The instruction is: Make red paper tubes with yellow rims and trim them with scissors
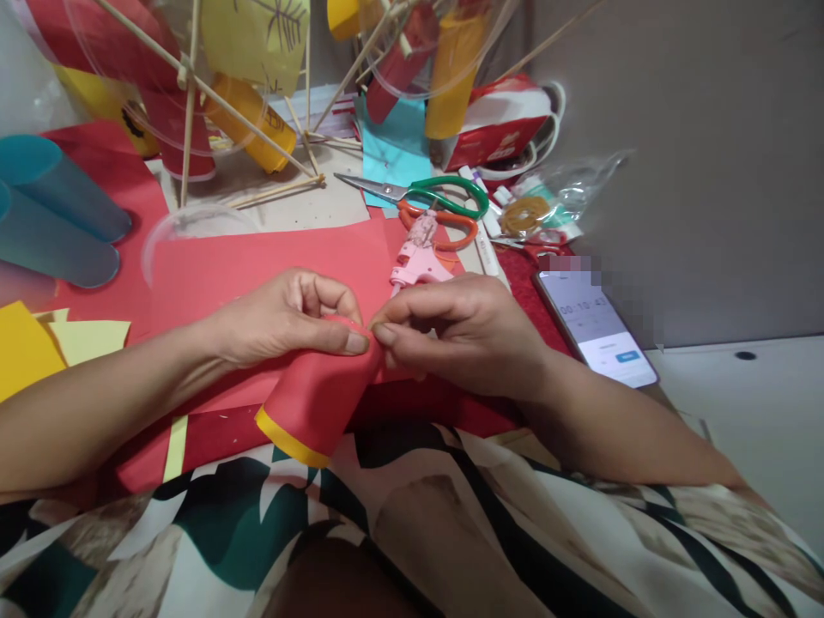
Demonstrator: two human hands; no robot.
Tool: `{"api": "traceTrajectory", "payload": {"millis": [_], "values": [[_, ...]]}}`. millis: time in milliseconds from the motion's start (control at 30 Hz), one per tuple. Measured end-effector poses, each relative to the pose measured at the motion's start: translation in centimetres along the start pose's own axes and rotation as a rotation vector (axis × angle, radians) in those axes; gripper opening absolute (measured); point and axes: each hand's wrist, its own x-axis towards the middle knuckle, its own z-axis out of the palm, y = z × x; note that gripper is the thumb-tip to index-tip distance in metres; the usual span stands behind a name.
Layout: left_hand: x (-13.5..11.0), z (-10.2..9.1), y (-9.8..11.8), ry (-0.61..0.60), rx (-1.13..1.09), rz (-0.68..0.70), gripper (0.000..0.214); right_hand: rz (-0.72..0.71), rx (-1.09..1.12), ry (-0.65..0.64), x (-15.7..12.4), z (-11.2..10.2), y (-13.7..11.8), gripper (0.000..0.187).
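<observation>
Tube: we see a red paper tube (pixel 315 399), yellow-banded at its near end, lying tilted beneath both hands.
Left hand (pixel 283 318): fingers curled, thumb and forefinger pinched shut on the tube's far edge.
Right hand (pixel 457 330): likewise closed, pinching the same edge, fingertips meeting the left thumb.
Phone (pixel 596 322): right of the right hand.
Glue gun (pixel 418 257): pink, just beyond the right hand.
Scissors (pixel 428 196): we find these farther beyond.

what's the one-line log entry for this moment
left hand: pinching red paper tube | right hand: pinching same tube end | nearby: pink glue gun, scissors, phone
</observation>
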Motion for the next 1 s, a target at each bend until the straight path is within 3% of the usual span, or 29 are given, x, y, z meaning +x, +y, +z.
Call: {"api": "traceTrajectory", "payload": {"millis": [167, 667, 1000], "values": [[0.0, 0.1, 0.1, 0.015, -0.036, -0.007, 0.023, 0.069, 0.092, -0.033, 0.1, -0.2, 0.0, 0.019], [0.4, 0.0, -0.3, 0.023, -0.131, 0.019, 0.014, -0.057, -0.225, 0.186, -0.3, 0.6, 0.2, 0.022], [0.3, 0.0, -0.3, 0.064, -0.183, 0.016, 0.016, -0.03, -0.14, 0.261, -0.2, 1.0, 0.3, 0.018]]}}
